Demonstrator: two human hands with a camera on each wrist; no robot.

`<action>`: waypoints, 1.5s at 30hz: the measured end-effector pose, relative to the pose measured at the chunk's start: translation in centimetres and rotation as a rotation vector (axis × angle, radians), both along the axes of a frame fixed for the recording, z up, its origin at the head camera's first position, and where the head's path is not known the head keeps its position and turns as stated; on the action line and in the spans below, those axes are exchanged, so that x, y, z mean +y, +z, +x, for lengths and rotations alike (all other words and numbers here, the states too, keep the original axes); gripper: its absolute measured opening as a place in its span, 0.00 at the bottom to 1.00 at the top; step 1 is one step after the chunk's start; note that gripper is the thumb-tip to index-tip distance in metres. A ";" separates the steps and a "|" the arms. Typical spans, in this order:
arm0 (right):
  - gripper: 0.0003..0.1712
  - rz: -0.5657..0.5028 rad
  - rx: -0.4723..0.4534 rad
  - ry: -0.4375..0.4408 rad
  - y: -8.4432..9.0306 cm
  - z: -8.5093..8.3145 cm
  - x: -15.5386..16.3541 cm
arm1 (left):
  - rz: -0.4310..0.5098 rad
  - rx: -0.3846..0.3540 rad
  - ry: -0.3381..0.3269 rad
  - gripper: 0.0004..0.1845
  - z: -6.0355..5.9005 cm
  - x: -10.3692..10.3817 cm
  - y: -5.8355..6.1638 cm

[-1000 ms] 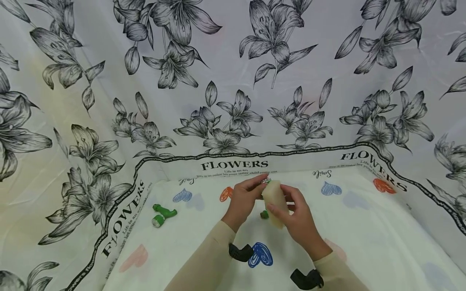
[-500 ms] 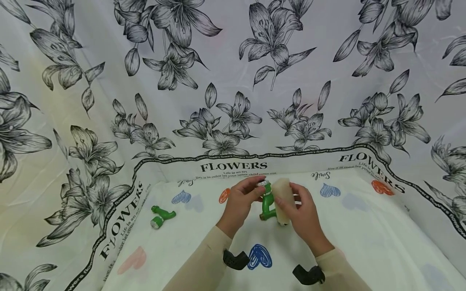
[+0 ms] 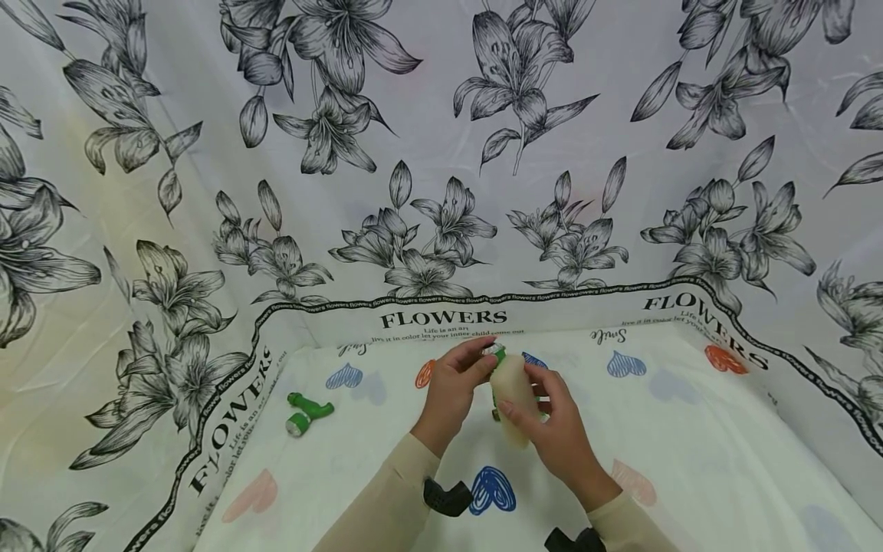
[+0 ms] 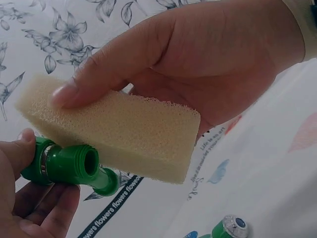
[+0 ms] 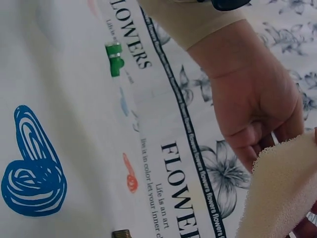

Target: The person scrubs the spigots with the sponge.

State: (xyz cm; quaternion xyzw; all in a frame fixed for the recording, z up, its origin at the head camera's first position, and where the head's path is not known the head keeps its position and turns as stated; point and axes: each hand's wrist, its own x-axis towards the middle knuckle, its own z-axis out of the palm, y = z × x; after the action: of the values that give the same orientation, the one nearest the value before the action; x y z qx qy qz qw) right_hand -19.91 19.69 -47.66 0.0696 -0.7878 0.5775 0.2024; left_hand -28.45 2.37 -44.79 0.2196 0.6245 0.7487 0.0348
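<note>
In my left hand (image 3: 448,391) I hold a green plastic tap (image 4: 69,161) by its silver-capped end, fingers and thumb pinching it. The tap's round threaded opening shows in the left wrist view, but in the head view the sponge covers most of its body. My right hand (image 3: 555,418) grips a pale yellow, block-shaped sponge (image 3: 513,400), thumb on the near face and fingers behind. The sponge lies right along the tap. In the right wrist view the sponge (image 5: 282,188) fills the lower right corner, below the left hand.
A second green tap (image 3: 310,412) with a silver cap lies on the left of the table. White cloth (image 3: 386,475) printed with hearts covers the table. A flower-printed curtain (image 3: 441,153) rises behind and at both sides.
The sponge first overlapped the tap, shifted right to uncover the tap's body half a second ago, and now is back left over it. The left hand has kept its hold on the tap.
</note>
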 end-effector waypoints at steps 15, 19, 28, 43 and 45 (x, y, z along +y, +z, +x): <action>0.42 0.034 -0.041 -0.068 -1.4 -0.7 1.0 | -0.011 -0.002 -0.007 0.17 0.4 -0.1 -0.5; 0.41 0.044 -0.037 -0.108 -2.0 -1.0 1.6 | -0.011 0.005 -0.020 0.17 0.6 -0.1 -0.4; 0.40 0.025 -0.071 -0.101 -2.1 -0.8 1.4 | -0.023 0.008 -0.020 0.17 0.5 -0.1 -0.7; 0.38 0.040 -0.020 -0.037 -1.3 0.3 -0.4 | -0.025 -0.005 0.045 0.17 0.4 -0.1 -0.6; 0.38 0.044 -0.019 -0.034 -1.2 0.3 -0.3 | -0.021 -0.008 0.044 0.17 0.4 -0.1 -0.6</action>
State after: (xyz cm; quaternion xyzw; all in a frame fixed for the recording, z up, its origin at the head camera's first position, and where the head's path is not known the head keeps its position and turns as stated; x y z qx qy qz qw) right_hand -19.59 19.36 -48.90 0.0552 -0.8032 0.5573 0.2032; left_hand -28.03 2.24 -45.44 0.2022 0.6368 0.7437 0.0231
